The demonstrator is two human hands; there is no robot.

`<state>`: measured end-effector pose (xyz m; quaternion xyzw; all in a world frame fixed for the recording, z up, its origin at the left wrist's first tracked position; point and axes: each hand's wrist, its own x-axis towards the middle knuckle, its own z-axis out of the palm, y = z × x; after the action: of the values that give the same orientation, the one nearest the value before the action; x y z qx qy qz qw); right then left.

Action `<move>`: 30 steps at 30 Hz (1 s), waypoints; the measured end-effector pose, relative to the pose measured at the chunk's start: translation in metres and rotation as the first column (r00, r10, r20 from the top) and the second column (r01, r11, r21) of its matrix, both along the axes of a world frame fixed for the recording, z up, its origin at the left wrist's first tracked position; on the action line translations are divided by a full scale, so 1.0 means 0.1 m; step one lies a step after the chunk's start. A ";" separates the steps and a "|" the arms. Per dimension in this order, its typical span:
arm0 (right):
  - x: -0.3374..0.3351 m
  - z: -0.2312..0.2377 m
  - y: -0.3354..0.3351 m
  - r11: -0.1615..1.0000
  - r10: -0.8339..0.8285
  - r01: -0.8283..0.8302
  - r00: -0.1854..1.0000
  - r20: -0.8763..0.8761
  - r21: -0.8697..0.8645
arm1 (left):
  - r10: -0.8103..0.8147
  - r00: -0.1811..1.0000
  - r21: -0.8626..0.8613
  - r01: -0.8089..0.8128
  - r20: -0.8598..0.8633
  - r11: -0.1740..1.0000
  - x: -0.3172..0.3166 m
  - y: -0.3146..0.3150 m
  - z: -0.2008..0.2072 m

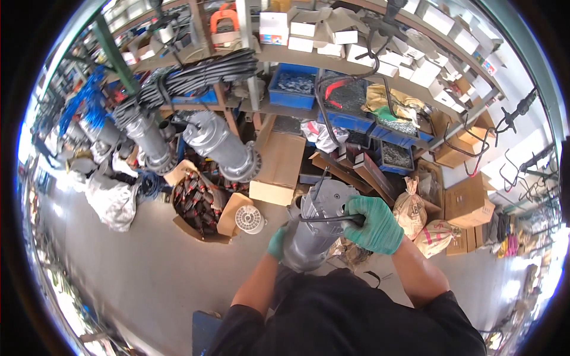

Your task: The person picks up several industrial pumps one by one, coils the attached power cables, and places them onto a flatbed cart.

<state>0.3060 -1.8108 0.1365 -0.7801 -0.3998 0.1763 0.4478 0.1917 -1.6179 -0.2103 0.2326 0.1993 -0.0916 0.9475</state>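
Directly below the camera, just above the person's dark-sleeved chest, a grey ribbed cylindrical metal pump body (313,228) is held upright and slightly tilted. Right hand (374,224), in a green knitted glove, is clenched around the thin black wire handle (329,218) that crosses the top of the pump body. Left hand (276,242), also green-gloved, lies against the lower left flank of the pump body; most of it is hidden behind the housing, so whether its fingers are closed cannot be told.

Left of the pump body, on the grey concrete floor (148,267), a small white round slotted plastic cap (249,219) rests beside an open brown cardboard box of dark red-tipped parts (199,204). Above the pump body lies a flat closed brown carton (279,163), and further upper left two more grey pump housings (222,145) lean under a bundle of black cable (196,77).

Right of the pump body stand two tied tan sacks with red print (424,222) and a closed brown carton (469,204). On the shelving above are blue plastic bins of small metal parts (294,86) and rows of small white rectangular cartons (404,65), some with coloured labels on their ends.
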 end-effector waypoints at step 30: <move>1.03 -0.11 0.81 0.931 -0.287 0.272 0.957 0.029 0.243 | -0.224 0.969 0.106 0.213 0.102 0.971 1.96 1.76 -0.06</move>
<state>0.4095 -1.7294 0.1256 -0.7754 -0.3171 0.0367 0.5449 0.3873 -1.4421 -0.2160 0.3021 0.1224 -0.1726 0.9295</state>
